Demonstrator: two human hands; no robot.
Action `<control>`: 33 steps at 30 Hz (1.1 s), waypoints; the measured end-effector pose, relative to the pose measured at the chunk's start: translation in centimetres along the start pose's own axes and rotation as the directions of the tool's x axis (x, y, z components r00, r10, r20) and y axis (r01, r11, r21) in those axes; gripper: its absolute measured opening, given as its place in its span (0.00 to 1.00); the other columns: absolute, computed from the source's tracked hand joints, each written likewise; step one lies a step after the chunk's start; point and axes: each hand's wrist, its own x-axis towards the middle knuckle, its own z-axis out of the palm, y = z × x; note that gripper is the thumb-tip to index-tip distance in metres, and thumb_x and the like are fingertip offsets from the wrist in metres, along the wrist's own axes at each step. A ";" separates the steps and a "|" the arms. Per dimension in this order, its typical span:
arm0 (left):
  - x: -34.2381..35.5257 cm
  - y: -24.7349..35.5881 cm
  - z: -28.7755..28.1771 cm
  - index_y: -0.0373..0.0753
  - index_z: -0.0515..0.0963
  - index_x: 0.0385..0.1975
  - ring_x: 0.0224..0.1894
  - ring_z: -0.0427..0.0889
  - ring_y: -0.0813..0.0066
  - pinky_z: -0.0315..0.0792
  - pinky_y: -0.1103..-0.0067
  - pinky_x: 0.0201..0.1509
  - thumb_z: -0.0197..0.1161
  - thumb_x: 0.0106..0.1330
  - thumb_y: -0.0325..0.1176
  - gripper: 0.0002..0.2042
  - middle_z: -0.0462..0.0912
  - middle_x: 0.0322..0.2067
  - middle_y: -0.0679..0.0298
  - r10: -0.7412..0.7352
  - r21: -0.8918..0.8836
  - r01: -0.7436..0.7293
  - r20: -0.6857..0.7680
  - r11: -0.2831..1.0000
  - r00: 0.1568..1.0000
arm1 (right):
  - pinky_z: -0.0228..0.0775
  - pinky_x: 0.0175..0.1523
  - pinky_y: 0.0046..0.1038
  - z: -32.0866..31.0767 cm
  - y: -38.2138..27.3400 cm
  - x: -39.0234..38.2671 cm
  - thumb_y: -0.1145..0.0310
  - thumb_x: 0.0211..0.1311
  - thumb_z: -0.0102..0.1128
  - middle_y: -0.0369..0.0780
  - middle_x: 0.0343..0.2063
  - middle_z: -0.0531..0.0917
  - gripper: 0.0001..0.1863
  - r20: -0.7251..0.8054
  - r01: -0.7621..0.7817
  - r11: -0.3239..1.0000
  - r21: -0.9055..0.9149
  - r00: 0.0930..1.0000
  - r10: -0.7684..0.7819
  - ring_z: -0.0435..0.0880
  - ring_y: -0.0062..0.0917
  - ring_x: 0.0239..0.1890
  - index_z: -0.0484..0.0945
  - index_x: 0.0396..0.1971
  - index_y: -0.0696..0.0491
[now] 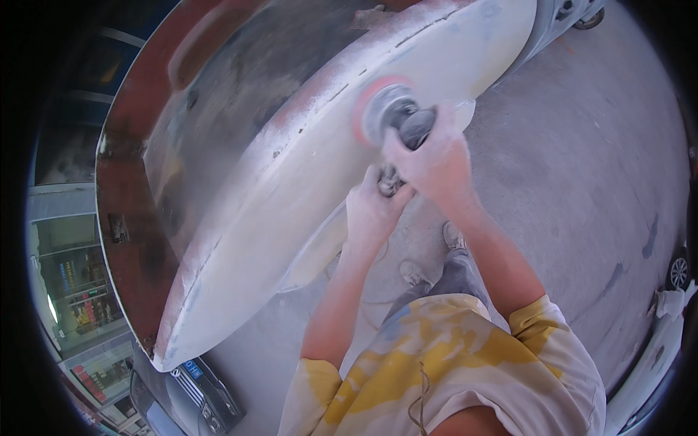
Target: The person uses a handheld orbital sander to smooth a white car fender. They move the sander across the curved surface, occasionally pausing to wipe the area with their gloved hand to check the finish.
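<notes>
A round power sander [389, 109] with a pale red rim rests against the white, dust-covered curved body panel [240, 269], slightly blurred. My right hand [432, 163] grips its dark top housing, fingers wrapped round it. Below and to the left of that, my left hand [374, 203] is closed on the sander's rear handle or hose fitting. The panel's upper edge is mottled pink and white, with a red and dark recessed section [127, 189] behind it at the left. A pale lower lip [313, 254] of the panel shows beside my left forearm.
Grey concrete floor [582, 167] lies at the right, with my feet below the panel and a thin hose [371, 298] near them. A dark car [189, 396] is at the lower left, a white car [651, 363] at the lower right. A glass storefront [80, 283] stands at the left.
</notes>
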 end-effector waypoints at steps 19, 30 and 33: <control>-4.0 -6.2 -1.3 0.32 0.77 0.50 0.38 0.86 0.70 0.78 0.72 0.40 0.76 0.56 0.43 0.27 0.84 0.32 0.50 0.018 -0.245 -0.082 -0.254 0.966 0.967 | 0.79 0.35 0.41 5.6 0.5 -6.8 0.58 0.44 0.75 0.52 0.36 0.81 0.31 -0.008 0.110 0.987 0.120 0.994 -0.110 0.85 0.47 0.30 0.68 0.44 0.56; -6.5 -5.0 -6.7 0.34 0.75 0.39 0.34 0.84 0.41 0.76 0.61 0.35 0.75 0.56 0.47 0.24 0.83 0.28 0.45 0.027 0.190 -0.004 -0.114 0.982 0.993 | 0.78 0.39 0.44 7.6 0.1 -9.0 0.55 0.46 0.75 0.52 0.30 0.80 0.33 -0.042 -0.005 0.947 0.321 0.999 0.020 0.85 0.50 0.32 0.67 0.43 0.61; -6.7 -4.9 -7.7 0.34 0.74 0.39 0.34 0.84 0.41 0.76 0.61 0.35 0.75 0.57 0.46 0.24 0.83 0.27 0.45 -0.018 0.230 0.037 -0.082 0.973 0.996 | 0.78 0.38 0.43 7.9 -0.5 -9.5 0.58 0.46 0.76 0.53 0.29 0.81 0.33 -0.002 -0.065 0.930 0.362 0.997 0.071 0.85 0.48 0.30 0.68 0.43 0.62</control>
